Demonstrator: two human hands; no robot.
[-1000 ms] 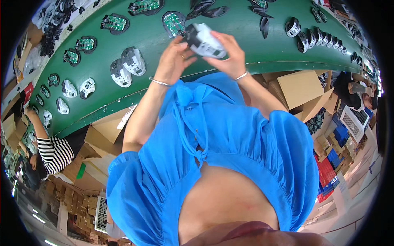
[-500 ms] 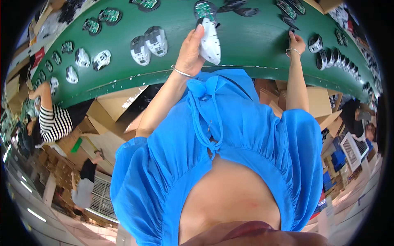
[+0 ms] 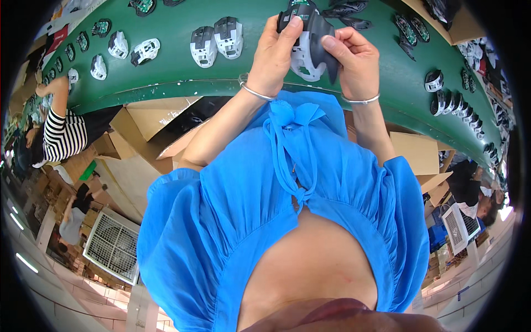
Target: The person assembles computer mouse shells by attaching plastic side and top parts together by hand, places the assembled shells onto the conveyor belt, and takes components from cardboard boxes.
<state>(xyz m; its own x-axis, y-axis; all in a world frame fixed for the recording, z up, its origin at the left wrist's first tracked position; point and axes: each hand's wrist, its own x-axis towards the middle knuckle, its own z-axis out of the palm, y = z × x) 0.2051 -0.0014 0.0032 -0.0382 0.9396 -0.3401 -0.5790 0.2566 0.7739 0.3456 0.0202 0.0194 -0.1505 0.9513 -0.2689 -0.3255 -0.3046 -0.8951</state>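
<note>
Over the green table, my left hand [image 3: 272, 60] is closed round a computer mouse shell [image 3: 305, 62] with a white underside and a dark upper part, its thumb on top. From the other side my right hand [image 3: 358, 62] pinches a curved black side piece [image 3: 319, 40] between thumb and fingers. That piece lies against the shell; whether it is seated there I cannot tell. A bit of green circuit board [image 3: 299, 3] shows beyond my left fingertips. Left of my hands stand two mouse shells [image 3: 228, 39] side by side, and black curved parts [image 3: 345, 8] lie just beyond my right hand.
More white shells [image 3: 147, 52] and boards in black bases [image 3: 406, 30] are spread along the green table [image 3: 265, 83]. At the right runs a row of shells [image 3: 451, 103]. Open cardboard boxes [image 3: 415, 152] stand below the near edge. A person in striped clothing [image 3: 65, 133] works at the left.
My right hand has come in from the right with a black side piece and now meets the shell in my left hand. The view has shifted slightly.
</note>
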